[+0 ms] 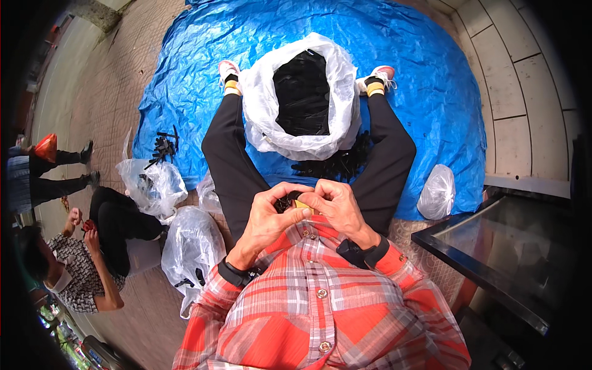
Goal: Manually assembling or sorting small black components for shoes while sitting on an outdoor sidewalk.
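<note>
An outdoor pavement workspace: brick paving (123, 74) at 10 o'clock, crumpled blue plastic tarpaulin (431, 80) spread at 12 o'clock.

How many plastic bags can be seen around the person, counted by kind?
Large white bag holding black parts: 1
Clear bags at the person's left: 3
Small knotted white bag at the right: 1
Total: 5
</note>
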### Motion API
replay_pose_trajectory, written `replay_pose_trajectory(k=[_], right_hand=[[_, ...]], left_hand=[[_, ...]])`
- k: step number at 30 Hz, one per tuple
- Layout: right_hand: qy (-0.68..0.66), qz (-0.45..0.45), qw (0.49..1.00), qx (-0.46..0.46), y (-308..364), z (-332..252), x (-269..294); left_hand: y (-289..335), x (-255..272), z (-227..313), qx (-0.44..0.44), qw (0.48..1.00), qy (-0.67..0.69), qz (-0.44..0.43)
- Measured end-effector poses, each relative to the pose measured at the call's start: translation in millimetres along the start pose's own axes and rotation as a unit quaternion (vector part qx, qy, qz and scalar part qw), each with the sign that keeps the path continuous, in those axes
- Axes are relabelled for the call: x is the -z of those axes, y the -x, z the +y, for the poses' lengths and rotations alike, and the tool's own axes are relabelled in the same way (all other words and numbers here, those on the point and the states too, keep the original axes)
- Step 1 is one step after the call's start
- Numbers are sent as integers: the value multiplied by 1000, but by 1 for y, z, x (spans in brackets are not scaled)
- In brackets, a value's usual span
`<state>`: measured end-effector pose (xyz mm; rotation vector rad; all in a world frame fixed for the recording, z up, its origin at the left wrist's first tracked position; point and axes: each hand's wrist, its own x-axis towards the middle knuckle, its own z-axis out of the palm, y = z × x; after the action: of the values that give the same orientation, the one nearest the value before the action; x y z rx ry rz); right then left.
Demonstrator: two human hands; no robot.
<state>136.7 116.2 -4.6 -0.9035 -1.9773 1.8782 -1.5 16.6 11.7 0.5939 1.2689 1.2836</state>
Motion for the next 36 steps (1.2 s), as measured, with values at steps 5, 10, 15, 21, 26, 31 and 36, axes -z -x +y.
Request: replay_pose_trajectory(k=[5, 10, 15, 21, 26, 31, 36], right_hand=[[-71, -38, 995, -64, 5, 6, 5], [25, 13, 994, -104, 16, 23, 10], [-255, 202, 932, -162, 17, 110, 57], [34, 330, 894, -302, -55, 207, 123], [150, 404, 900, -67, -84, 156, 117], [198, 282, 930, 131, -115, 80, 75], [406, 122, 871, 247, -187, 83, 40]], left_hand=[[-2, 0, -9, 49, 995, 45, 74], [-14, -7, -21, -191, 938, -284, 47], [-36, 24, -54, 164, 959, 211, 95], [-30, 20, -46, 219, 944, 244, 45], [-19, 38, -41, 198, 947, 245, 68], [-25, 40, -30, 153, 944, 293, -11], [-21, 43, -24, 123, 940, 313, -49]])
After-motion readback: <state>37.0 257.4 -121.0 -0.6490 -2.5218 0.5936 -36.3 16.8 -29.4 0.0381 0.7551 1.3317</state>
